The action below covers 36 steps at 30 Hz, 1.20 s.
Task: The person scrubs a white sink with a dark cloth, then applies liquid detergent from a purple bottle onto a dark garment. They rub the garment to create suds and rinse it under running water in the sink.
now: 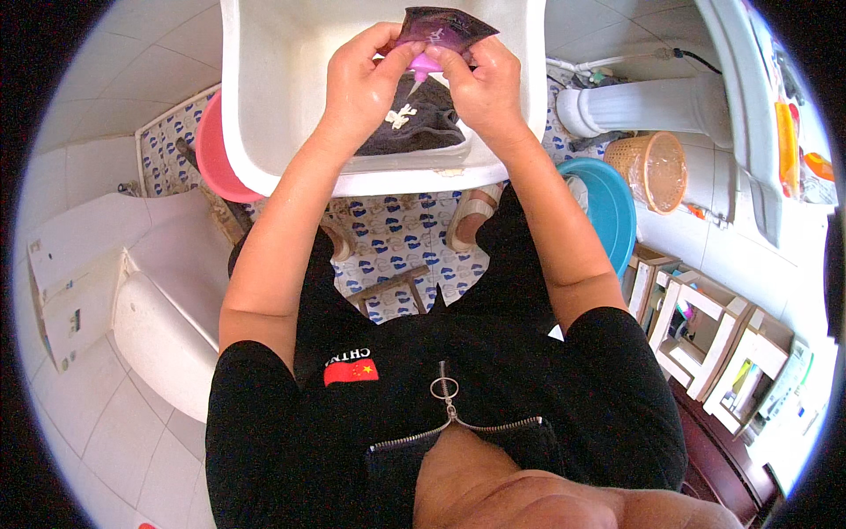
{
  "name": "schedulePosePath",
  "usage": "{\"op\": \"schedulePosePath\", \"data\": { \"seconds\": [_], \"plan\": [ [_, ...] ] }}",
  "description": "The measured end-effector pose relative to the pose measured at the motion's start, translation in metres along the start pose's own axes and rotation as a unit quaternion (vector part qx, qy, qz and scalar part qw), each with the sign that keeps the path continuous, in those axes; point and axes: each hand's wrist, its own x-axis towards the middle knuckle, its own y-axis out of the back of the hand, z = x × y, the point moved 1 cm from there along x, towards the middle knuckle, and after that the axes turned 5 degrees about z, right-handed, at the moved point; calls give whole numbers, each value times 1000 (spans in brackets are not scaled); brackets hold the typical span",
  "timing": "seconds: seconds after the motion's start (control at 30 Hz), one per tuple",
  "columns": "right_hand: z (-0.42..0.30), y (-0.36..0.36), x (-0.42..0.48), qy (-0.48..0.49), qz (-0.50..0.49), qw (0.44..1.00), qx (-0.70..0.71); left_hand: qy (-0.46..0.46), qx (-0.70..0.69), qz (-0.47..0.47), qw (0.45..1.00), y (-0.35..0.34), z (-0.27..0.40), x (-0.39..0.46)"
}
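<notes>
Both hands hold a dark purple pouch (449,28) above a white plastic tub. My left hand (367,79) grips its left side and my right hand (486,82) its right side, with the thumbs close together near a pink spout (423,64) that points down. Below the spout, a dark wet cloth (423,135) lies at the near end of the tub (277,79). White strands of a paste-like substance (400,117) rest on the cloth. The fingers behind the pouch are partly hidden.
A pink basin (221,155) stands left of the tub. To the right are a blue basin (611,211), a woven wastebasket (631,162), a white pedestal (634,106) and a shelf rack (700,330). A small stool (390,284) is between my legs.
</notes>
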Motion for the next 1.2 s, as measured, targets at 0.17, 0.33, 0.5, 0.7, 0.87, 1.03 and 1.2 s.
{"op": "schedulePosePath", "data": {
  "seconds": [0.17, 0.33, 0.5, 0.7, 0.87, 1.03, 1.2],
  "plan": [
    [9, 10, 1, -137, -56, 984, 101, 108, -106, -89, 984, 6, -4, -1],
    [9, 11, 5, -239, -114, 943, 199, 141, -119, -123, 975, 13, 1, -2],
    [12, 13, 6, -291, -170, 914, 225, 126, -125, -116, 977, 14, -6, -3],
    [9, 3, -3, -247, -115, 938, 214, 117, -110, -83, 984, 9, -7, -8],
    [9, -10, -10, -256, -50, 948, 184, 144, -104, -41, 983, 4, -11, -11],
    [7, -17, -12, -223, -13, 957, 186, 143, -98, -5, 985, 1, -8, -11],
    [9, -19, -14, -201, 8, 968, 148, 139, -98, 5, 985, 0, -9, -11]
  ]
}}
